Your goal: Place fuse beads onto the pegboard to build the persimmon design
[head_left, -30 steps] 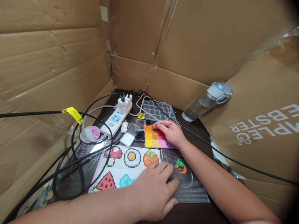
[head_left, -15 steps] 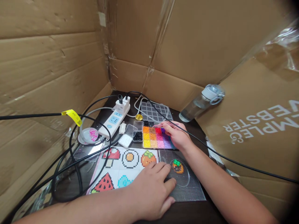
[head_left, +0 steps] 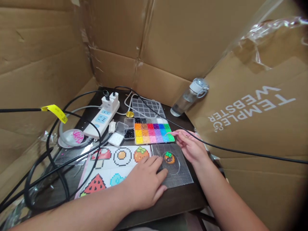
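My right hand [head_left: 192, 148] is closed on pink tweezers [head_left: 176, 132], whose tip lies over the right side of the bead box [head_left: 151, 131], near its blue and green compartments. Any bead at the tip is too small to make out. My left hand [head_left: 150, 179] rests flat, fingers stretched, on the pattern sheet [head_left: 115, 173] and the left edge of the clear pegboard [head_left: 184, 179]. On the pegboard sits a small orange bead figure [head_left: 169, 158] with a green top and dark beads in it. The sheet shows a mushroom, an egg, a persimmon, a watermelon slice and a blue shape, partly covered by my arm.
Left of the bead box stand small cases of black beads [head_left: 129, 133] and white beads [head_left: 115, 139]. A power strip [head_left: 102, 120], a dish of pink beads [head_left: 69, 138] and looping black cables [head_left: 51, 157] lie left. A water bottle [head_left: 189, 98] stands behind; cardboard walls surround the table.
My right hand with the tweezers has moved right and back from over the bead box's middle to its right edge. The view has shifted; my left hand stays on the sheet and pegboard.
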`<state>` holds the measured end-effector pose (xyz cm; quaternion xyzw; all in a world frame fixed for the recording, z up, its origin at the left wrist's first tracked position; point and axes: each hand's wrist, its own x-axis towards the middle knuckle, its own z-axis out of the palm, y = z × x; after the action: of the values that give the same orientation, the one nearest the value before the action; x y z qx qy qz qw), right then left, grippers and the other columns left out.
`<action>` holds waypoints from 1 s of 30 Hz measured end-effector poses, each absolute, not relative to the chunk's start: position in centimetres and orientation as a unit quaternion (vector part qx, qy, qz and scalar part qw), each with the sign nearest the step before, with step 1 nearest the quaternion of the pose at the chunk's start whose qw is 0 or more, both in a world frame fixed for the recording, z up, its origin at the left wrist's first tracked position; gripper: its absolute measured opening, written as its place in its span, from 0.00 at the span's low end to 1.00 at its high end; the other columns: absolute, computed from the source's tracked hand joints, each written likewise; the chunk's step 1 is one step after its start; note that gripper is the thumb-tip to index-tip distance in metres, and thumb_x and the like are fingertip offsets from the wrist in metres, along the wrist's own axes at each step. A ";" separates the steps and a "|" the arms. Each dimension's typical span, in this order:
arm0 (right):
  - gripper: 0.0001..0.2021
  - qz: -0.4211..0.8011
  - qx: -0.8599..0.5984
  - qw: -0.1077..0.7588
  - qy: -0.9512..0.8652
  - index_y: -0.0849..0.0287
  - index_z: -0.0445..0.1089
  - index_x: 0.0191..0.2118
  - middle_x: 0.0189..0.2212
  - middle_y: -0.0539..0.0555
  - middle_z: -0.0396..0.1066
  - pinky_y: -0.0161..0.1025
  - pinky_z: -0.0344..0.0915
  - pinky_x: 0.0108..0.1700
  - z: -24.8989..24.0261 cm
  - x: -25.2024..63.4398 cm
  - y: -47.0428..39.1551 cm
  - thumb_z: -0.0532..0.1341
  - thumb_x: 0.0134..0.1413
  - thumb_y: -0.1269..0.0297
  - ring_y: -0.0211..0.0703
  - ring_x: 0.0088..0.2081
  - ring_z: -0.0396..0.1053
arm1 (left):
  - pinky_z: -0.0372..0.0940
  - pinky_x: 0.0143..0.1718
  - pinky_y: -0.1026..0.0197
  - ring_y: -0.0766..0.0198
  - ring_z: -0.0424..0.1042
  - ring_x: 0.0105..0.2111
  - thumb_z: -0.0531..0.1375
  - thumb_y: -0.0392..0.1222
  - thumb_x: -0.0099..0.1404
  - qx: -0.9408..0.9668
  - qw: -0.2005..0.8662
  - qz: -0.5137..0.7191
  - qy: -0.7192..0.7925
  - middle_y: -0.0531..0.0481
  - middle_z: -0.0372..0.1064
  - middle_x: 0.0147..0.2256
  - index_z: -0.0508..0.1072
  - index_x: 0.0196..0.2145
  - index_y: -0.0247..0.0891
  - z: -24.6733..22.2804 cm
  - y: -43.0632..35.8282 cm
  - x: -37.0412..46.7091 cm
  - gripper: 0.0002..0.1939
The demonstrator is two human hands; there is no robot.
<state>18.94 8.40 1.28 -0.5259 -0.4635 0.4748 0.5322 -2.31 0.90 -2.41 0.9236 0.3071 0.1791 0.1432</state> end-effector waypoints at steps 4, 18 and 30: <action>0.13 0.437 -0.558 0.509 -0.490 0.58 0.79 0.30 0.31 0.58 0.79 0.35 0.54 0.21 0.8 20.6 5.2 0.69 0.46 0.53 0.33 0.20 0.56 | 0.56 0.58 0.40 0.44 0.63 0.55 0.57 0.49 0.69 0.924 0.146 0.178 0.305 0.36 0.62 0.57 0.71 0.52 0.38 -2.3 0.9 -2.2 0.18; 0.10 0.341 -0.599 0.454 -0.564 0.54 0.81 0.35 0.35 0.58 0.81 0.50 0.72 0.48 -3.4 22.8 1.5 0.65 0.55 0.56 0.53 0.40 0.78 | 0.58 0.57 0.41 0.43 0.63 0.56 0.58 0.46 0.68 0.928 0.139 0.182 0.295 0.34 0.61 0.58 0.71 0.52 0.37 -2.5 1.0 -2.2 0.17; 0.09 0.322 -0.615 0.442 -0.569 0.55 0.81 0.33 0.33 0.57 0.81 0.48 0.74 0.46 -2.6 22.0 1.6 0.65 0.53 0.57 0.51 0.37 0.79 | 0.58 0.56 0.41 0.43 0.62 0.56 0.59 0.46 0.68 0.927 0.141 0.186 0.293 0.35 0.62 0.56 0.70 0.52 0.37 -2.5 1.0 -2.1 0.18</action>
<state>22.00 1.59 -2.64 -0.6145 -0.5685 0.3216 0.4423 -2.10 1.04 -2.55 0.9273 0.2930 0.1859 0.1407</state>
